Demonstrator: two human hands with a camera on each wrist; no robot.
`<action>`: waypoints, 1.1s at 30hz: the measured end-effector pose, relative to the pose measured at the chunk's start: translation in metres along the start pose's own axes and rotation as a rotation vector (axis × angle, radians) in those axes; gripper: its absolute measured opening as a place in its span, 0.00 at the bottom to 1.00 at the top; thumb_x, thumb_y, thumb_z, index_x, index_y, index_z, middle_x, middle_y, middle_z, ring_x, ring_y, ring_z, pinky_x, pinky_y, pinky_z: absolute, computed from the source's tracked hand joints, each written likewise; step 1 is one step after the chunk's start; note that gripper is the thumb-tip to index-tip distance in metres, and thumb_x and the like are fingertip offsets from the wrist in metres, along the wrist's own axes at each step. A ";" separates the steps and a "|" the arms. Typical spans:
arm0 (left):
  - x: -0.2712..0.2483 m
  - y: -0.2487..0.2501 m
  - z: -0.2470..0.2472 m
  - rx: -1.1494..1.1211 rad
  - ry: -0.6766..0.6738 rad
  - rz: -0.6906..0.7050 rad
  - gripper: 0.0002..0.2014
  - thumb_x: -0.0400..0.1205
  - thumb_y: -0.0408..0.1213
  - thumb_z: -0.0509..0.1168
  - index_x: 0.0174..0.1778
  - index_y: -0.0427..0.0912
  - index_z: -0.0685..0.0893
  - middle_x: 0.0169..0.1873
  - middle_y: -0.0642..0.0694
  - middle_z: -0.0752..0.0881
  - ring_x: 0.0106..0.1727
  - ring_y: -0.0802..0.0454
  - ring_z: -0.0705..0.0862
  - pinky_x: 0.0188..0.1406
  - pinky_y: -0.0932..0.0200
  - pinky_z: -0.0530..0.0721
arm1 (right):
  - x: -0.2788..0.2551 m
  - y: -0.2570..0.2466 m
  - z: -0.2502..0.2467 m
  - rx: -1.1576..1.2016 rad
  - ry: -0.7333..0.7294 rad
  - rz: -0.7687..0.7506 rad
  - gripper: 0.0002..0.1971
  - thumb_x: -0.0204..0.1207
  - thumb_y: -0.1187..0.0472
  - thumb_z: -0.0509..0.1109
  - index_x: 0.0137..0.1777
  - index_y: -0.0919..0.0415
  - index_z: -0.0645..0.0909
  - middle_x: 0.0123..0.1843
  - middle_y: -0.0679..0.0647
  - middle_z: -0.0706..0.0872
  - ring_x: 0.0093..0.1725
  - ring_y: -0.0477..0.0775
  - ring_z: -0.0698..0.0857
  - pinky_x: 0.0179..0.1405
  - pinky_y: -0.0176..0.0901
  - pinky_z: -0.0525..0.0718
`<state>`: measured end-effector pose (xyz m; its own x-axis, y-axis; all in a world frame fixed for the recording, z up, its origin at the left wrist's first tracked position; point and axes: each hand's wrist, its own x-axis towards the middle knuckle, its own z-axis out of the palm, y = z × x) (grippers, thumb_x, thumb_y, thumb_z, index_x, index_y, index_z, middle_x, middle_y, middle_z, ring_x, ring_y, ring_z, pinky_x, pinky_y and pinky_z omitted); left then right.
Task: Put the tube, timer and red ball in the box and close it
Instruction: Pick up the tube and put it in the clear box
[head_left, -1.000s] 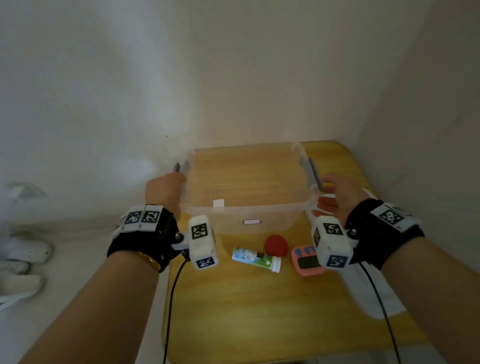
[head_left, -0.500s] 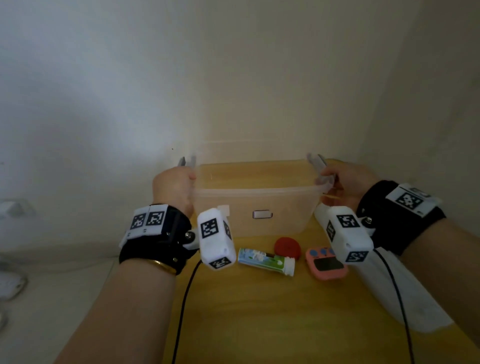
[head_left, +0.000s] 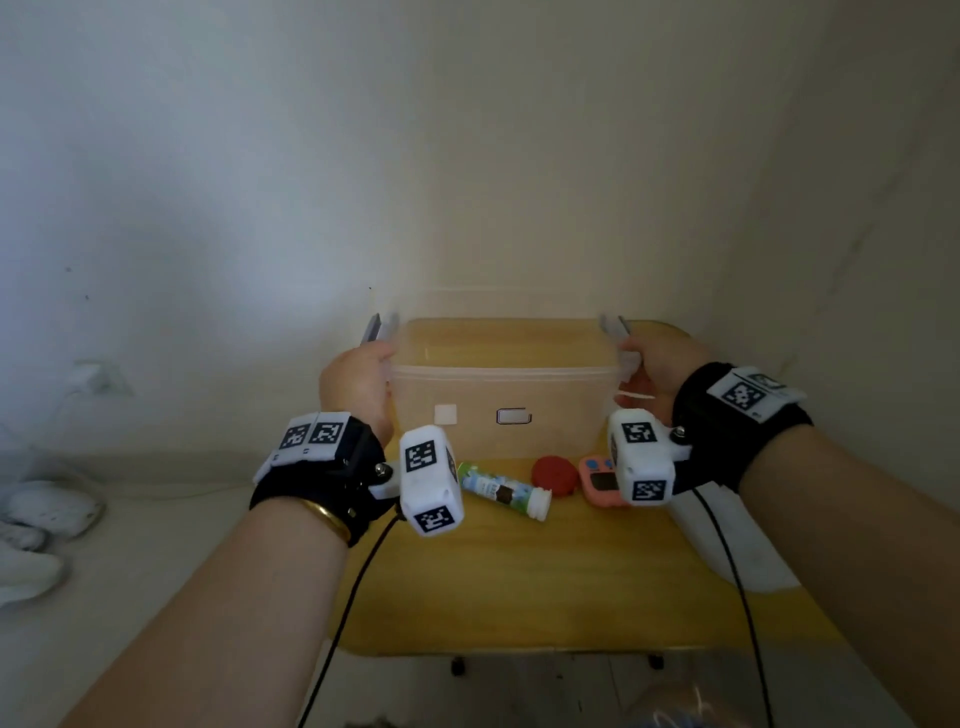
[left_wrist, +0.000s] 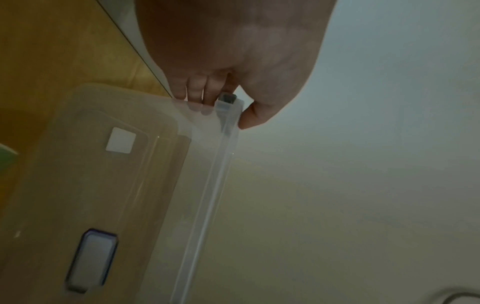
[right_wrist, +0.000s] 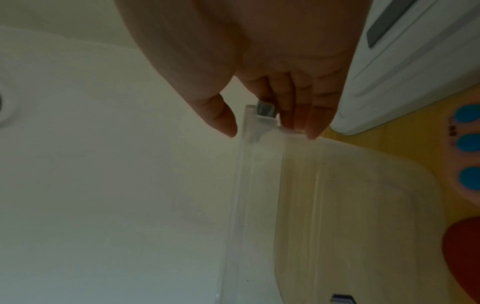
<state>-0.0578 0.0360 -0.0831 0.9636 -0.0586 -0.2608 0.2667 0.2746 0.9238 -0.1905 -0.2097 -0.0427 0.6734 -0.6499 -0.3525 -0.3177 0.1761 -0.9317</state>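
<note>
A clear plastic box (head_left: 561, 410) stands at the back of the yellow table (head_left: 519, 582). My left hand (head_left: 374, 364) and right hand (head_left: 636, 358) each pinch one end of its clear lid (left_wrist: 207, 195), thumb on one side and fingers on the other, beside a grey clip. The lid looks raised a little above the box rim. In front of the box lie a white and green tube (head_left: 501, 491), a red ball (head_left: 555, 474) and a pink timer (head_left: 597, 480), partly hidden by my right wrist camera.
A white flat object (head_left: 727, 551) lies on the table's right side under my right forearm. Cables hang from both wrists over the table. Walls close in behind and to the right. Pale shoes (head_left: 47, 514) sit on the floor at the left.
Both hands have moved from the box's sides up to its rim and taken hold of the lid ends. The lid has come up off the box. My view has lowered.
</note>
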 end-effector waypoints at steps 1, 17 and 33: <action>-0.006 -0.002 -0.002 0.004 0.016 -0.009 0.12 0.75 0.38 0.68 0.53 0.39 0.85 0.39 0.47 0.83 0.33 0.50 0.78 0.41 0.54 0.77 | -0.008 -0.003 -0.001 -0.039 0.007 -0.041 0.07 0.79 0.56 0.65 0.49 0.59 0.77 0.37 0.53 0.75 0.35 0.53 0.74 0.41 0.50 0.83; -0.035 -0.001 -0.011 0.137 0.024 -0.047 0.27 0.62 0.59 0.78 0.44 0.40 0.86 0.44 0.43 0.90 0.47 0.44 0.89 0.54 0.49 0.86 | -0.069 0.080 0.073 -1.281 -0.432 -0.225 0.25 0.66 0.42 0.79 0.54 0.62 0.90 0.53 0.57 0.92 0.54 0.57 0.90 0.56 0.51 0.88; -0.046 0.010 -0.012 0.230 -0.037 -0.062 0.26 0.78 0.35 0.66 0.72 0.28 0.77 0.32 0.38 0.78 0.27 0.49 0.71 0.27 0.56 0.73 | -0.101 0.014 0.026 -0.868 -0.395 -0.469 0.16 0.67 0.53 0.81 0.53 0.57 0.89 0.41 0.50 0.89 0.39 0.49 0.84 0.40 0.40 0.82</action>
<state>-0.0995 0.0529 -0.0656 0.9442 -0.1052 -0.3122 0.3181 0.0441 0.9470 -0.2457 -0.1221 -0.0226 0.9716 -0.2018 -0.1232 -0.2324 -0.7191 -0.6549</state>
